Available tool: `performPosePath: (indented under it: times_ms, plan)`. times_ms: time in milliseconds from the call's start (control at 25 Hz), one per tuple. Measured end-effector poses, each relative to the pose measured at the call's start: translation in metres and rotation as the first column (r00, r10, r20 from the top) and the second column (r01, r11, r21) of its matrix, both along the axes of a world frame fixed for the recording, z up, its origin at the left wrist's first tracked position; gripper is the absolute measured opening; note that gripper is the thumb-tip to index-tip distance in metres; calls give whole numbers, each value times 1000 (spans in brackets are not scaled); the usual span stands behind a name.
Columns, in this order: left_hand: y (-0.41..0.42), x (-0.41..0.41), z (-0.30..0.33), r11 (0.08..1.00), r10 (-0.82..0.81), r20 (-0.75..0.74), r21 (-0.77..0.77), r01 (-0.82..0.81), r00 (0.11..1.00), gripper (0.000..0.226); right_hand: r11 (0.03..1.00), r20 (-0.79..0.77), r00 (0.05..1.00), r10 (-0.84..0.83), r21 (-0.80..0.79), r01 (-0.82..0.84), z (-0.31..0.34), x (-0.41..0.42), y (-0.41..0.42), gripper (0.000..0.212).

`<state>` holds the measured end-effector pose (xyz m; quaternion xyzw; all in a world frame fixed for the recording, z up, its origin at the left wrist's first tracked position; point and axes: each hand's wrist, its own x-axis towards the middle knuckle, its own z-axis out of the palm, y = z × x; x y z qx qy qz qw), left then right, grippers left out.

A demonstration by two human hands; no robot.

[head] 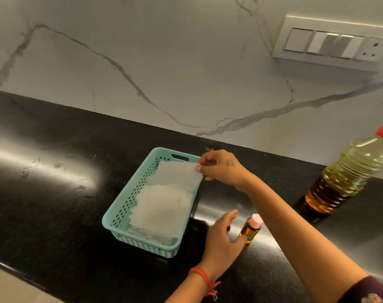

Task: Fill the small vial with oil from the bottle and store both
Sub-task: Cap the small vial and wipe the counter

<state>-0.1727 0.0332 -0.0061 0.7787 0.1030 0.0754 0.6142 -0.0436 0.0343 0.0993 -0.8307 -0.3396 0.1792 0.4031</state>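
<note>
**Tissue pinched at the basket, vial held beside it**

A teal plastic basket (129, 206) with perforated walls and a slot handle sits on the black countertop (55, 193); everything else is placed from it. Inside the basket lie white tissue sheets (162, 211), covering most of its floor.

The right hand (221, 167) reaches over the basket's far right corner. Its thumb and forefinger pinch the upper corner of one tissue sheet (177, 173), which is lifted at that end and slopes down into the basket. The other fingers of this hand are curled loosely beneath.

The left hand (223, 235) is just off the basket's near right corner, above the countertop. Its fingers are stretched forward toward the basket's right wall, while the thumb presses against the side of the small vial (250, 230). The fingers on the vial's far side are hidden, so the full grip cannot be told, but the vial is tilted and held off the counter. The vial holds amber oil and carries a pale pink cap. A red thread band (202, 275) circles the left wrist.

The oil bottle (345, 173) stands upright on the countertop well to the right of the basket, near the marble wall (164, 73). Its red cap is on, and the oil inside looks yellow above and darker amber lower down. A white switch panel (330, 43) is mounted on the wall above the bottle.
</note>
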Motion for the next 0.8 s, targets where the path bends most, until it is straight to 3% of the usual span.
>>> performPosePath:
  times_ms: [120, 320, 480, 680, 800]
  plan:
    - [-3, 2, -7, 997, 62, -1, 43, -62, 998, 58, 989, -141, 988, -59, 129, 78, 6, -2, -40, 15]
    - [-5, 6, 3, 995, 78, 52, -60, -75, 996, 58, 916, -306, 933, -188, 289, 279, 9, -15, -108, 12]
    - [-12, 4, 36, 980, 123, 205, -179, -87, 971, 42, 855, -385, 888, -252, 341, 390, -2, -29, -152, 9]
    - [-28, 2, 60, 931, 165, 257, -359, -64, 952, 27, 825, -402, 880, -251, 387, 412, -23, -49, -180, 22]
    - [-35, 2, 66, 958, 176, 254, -266, -106, 951, 30, 825, -286, 904, -316, 388, 411, -34, -61, -182, 29]
